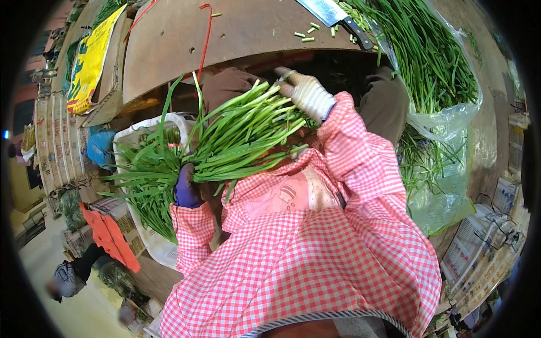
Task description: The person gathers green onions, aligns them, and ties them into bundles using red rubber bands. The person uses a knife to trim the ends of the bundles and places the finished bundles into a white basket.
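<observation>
My left hand (188, 188), in a purple glove, grips a loose bunch of long green leafy stalks, apparently garlic chives (236, 135), around the leaves. The pale stem ends fan out to the right across my lap. Beside those ends is my right hand (310, 93), in a whitish knit glove with darker fingertips. Its fingers are stretched out and slightly apart, with nothing visible between them. Below my left hand, a white plastic crate (148, 245) contains more greens (154, 215), partly covered by the held leaves. A red tie (173, 145) shows on a bundle there.
Ahead lies a wooden board (169, 50) with a red string (206, 38), cut stem pieces (307, 39) and a kitchen knife (334, 17). At right, a clear plastic bag (448, 122) holds more chives (427, 55). Farther left are a yellow sack (91, 63) and a person (74, 274).
</observation>
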Motion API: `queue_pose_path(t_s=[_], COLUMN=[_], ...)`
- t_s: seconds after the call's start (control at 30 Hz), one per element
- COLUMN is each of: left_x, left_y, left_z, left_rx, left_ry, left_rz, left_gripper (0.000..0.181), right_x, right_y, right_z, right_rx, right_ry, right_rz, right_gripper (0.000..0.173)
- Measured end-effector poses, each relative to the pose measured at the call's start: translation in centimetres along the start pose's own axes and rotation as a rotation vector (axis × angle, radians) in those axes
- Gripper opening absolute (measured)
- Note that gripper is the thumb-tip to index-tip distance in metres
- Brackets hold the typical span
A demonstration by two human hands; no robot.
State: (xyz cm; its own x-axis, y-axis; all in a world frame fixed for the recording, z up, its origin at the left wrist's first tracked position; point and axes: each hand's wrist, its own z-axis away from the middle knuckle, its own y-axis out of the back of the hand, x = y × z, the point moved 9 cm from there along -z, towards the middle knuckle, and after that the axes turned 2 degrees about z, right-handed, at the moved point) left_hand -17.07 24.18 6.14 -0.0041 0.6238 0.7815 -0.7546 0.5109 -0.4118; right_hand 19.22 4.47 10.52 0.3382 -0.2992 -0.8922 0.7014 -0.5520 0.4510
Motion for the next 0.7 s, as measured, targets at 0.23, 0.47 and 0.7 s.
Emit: queue_pose_path(t_s=[0.23,0.47,0.7], left_x=[-1.1,-0.2,3.1], left_y=[1.2,-0.4,-5.2], left_z=[-0.3,-0.6,1.4], left_rx=[0.031,-0.097,-0.056], left_ry=[-0.080,-0.135,-0.386], left_rz=[-0.116,-0.288,-0.628], left_gripper=[0.035,0.027,0.025], right_x=[3.1,-1.9,-3.8], right_y=[6.2,2.1,-4.3], right_z=[1.0,0.9,-0.1], right_rx=[0.273,-0.248,-0.185], right_ry=[-0.203,-0.056,0.236], right_rz=[-0.337,0.136,0.193], right_gripper=[0.016,0.040,0.022])
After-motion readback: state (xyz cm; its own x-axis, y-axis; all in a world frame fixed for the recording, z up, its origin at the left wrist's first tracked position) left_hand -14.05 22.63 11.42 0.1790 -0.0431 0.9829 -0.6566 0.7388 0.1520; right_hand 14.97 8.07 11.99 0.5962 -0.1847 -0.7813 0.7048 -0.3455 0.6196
